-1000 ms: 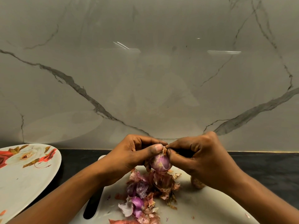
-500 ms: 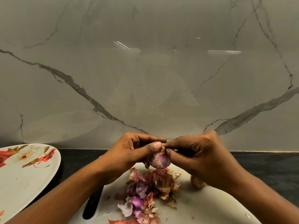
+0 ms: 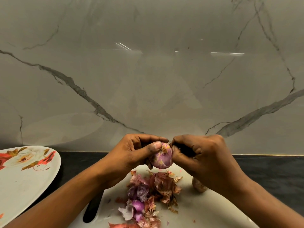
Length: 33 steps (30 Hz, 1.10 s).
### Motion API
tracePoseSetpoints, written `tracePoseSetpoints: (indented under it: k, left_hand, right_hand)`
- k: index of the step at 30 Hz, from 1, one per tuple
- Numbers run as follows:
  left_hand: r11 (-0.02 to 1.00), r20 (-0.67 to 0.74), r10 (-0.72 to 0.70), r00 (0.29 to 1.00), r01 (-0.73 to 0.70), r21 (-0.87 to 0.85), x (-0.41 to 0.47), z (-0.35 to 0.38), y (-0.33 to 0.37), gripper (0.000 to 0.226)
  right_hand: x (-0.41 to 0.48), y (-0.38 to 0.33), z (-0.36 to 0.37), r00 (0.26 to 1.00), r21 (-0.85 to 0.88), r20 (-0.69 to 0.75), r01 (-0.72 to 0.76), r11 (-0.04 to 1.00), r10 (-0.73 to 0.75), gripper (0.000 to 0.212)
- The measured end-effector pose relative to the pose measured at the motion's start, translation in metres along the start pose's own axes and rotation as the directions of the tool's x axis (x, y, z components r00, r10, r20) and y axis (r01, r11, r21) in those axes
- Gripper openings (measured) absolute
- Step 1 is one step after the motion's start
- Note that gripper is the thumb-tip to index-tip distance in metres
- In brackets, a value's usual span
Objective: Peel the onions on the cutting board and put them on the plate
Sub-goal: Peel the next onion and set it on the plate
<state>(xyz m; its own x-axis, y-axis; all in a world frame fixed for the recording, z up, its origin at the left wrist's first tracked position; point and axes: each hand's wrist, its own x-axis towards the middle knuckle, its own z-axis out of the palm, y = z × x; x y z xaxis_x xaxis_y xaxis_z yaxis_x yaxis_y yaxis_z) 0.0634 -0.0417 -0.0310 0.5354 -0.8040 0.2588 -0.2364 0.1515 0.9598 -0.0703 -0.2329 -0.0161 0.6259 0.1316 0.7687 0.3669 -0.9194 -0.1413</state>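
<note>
Purple onion [image 3: 162, 159] clamped in your left fingers [image 3: 153, 146] above the cutting board [image 3: 205, 211], right fingers [image 3: 177, 154] pinching its papery tip: peel downward, bulb steady.

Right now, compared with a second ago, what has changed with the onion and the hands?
The left hand and right hand have lifted the onion slightly higher above the peel pile. Both still grip it, the right pinching skin at its top. The plate, cutting board and unpeeled onion have not moved.

Glossy grey veined marble wall [image 3: 148, 79] above dark countertop [image 3: 271, 170]
</note>
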Motion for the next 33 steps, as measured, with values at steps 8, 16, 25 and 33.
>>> tracePoseSetpoints:
  k: [8,16,25,33]
  left_hand:
    - [0.989,-0.023,-0.005,1.000,0.002,-0.145,0.003,-0.004,0.001,0.033]
    - [0.994,-0.101,0.015,0.995,-0.026,-0.108,0.003,-0.002,0.002,0.040]
    - [0.994,-0.057,0.028,0.998,-0.034,-0.105,0.002,-0.003,0.004,0.035]
    - [0.994,-0.074,0.053,0.996,-0.060,-0.092,0.001,0.000,0.005,0.041]
  right_hand:
    - [0.002,0.008,-0.002,0.972,0.255,-0.123,-0.162,0.953,0.198,0.011]
    - [0.001,0.000,-0.003,0.963,0.364,-0.012,-0.247,0.898,0.269,0.017]
    - [0.004,0.003,0.000,0.978,0.407,0.066,-0.207,0.890,0.198,0.029]
    - [0.000,-0.003,0.003,0.981,0.220,-0.079,-0.155,0.963,0.176,0.021]
